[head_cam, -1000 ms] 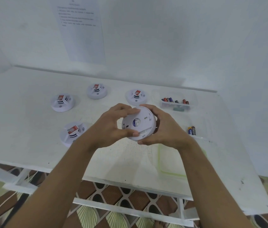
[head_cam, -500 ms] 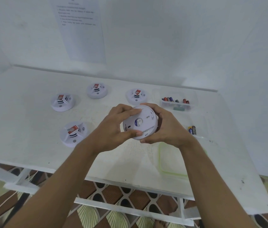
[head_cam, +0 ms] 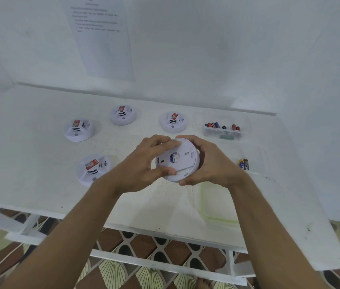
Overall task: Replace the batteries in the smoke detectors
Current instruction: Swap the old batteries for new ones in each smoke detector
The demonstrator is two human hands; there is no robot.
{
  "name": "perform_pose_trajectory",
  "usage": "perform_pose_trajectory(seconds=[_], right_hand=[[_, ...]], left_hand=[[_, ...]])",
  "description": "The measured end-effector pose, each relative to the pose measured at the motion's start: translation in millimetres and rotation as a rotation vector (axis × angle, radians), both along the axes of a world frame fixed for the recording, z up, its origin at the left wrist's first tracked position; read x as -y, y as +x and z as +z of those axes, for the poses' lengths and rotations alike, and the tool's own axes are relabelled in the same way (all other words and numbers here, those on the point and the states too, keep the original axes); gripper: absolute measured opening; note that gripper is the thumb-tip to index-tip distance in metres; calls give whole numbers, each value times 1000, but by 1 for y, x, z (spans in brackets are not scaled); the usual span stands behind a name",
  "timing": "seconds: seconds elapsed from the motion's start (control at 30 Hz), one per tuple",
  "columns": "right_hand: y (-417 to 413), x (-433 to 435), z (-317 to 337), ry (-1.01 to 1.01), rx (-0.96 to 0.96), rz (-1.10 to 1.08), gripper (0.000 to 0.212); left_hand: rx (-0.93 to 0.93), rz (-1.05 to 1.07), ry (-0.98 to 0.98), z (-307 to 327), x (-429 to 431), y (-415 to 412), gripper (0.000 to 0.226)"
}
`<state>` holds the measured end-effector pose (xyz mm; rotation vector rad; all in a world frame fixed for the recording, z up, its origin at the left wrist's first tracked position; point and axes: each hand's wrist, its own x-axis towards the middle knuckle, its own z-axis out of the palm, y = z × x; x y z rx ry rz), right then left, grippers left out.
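A round white smoke detector (head_cam: pixel 180 158) is held above the table with its back, bearing a blue label, turned toward me. My left hand (head_cam: pixel 144 165) grips its left edge, thumb on the lower rim and fingers over the top. My right hand (head_cam: pixel 210 163) curls round its right edge. Several other white detectors with red-labelled batteries lie on the table: one at the near left (head_cam: pixel 93 168), one farther left (head_cam: pixel 78 130), one at the back middle (head_cam: pixel 122 114) and one at the back right (head_cam: pixel 172 122). Two loose batteries (head_cam: pixel 244 164) lie to the right.
A clear tray (head_cam: pixel 223 135) holding several batteries stands at the back right. A clear lid with a green rim (head_cam: pixel 219 220) lies near the front right of the white table (head_cam: pixel 29 174). A printed sheet (head_cam: pixel 102 38) hangs on the wall behind.
The detector has turned slightly between my hands, its label shifting a little; both hands keep the same hold and place.
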<state>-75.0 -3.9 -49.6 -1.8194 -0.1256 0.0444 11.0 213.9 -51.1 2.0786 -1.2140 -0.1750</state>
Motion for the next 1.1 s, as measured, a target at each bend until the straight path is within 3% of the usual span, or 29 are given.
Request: perform_pose_trajectory(seconds=[0.17, 0.43, 0.77, 1.1], right_hand=[[0, 3, -2, 31, -25, 18, 96], [-2, 8, 1, 153, -13, -5, 91], [-8, 2, 4, 49, -45, 15, 92], [-10, -8, 0, 34, 39, -23, 96]], left_hand=[[11, 18, -23, 1, 0, 0, 62], [64, 146, -289, 0, -1, -10, 62], [-7, 138, -151, 1, 3, -7, 68], [18, 187, -215, -1, 2, -5, 63]])
